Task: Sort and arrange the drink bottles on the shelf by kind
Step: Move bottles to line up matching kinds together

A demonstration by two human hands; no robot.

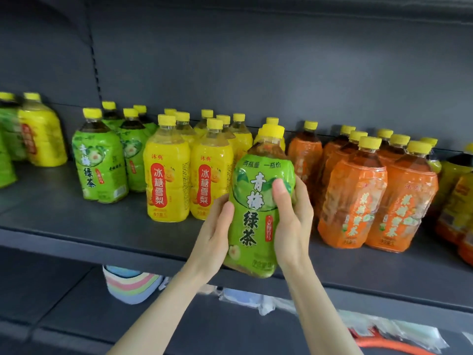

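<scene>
Green bottle [252,226], label 青梅绿茶

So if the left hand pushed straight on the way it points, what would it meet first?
The left hand grips the green bottle and points up into the shelf. It would probably meet the nearest yellow bottle first, though depth is unclear.

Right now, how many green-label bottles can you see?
6: the held bottle; four in the green cluster left of the yellow bottles; one blurred bottle far left. More may be hidden.
</scene>
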